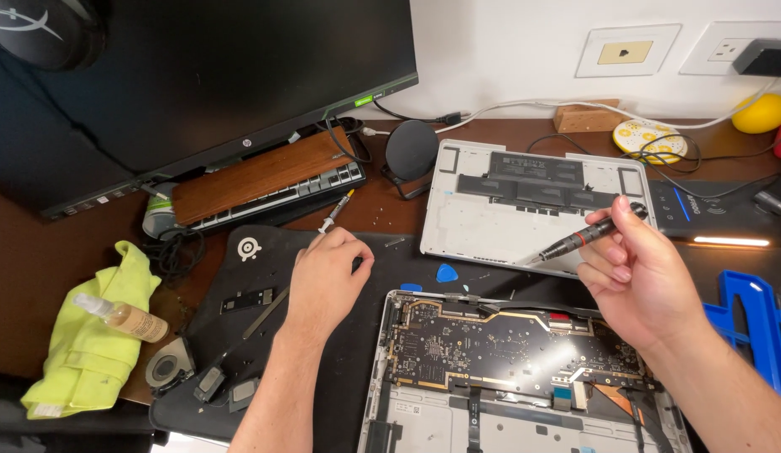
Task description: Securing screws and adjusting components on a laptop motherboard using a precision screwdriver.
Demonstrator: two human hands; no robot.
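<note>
Even indoor light fell from above, sharp throughout. A lit strip (731, 241) glowed beside the right hand (638, 273); soft shadow lay under the left hand (323, 281).

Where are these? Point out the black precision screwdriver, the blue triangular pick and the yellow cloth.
black precision screwdriver (585, 236), head view, on its shaft.
blue triangular pick (447, 273), head view, on its middle.
yellow cloth (88, 344), head view, on its folds.
</note>
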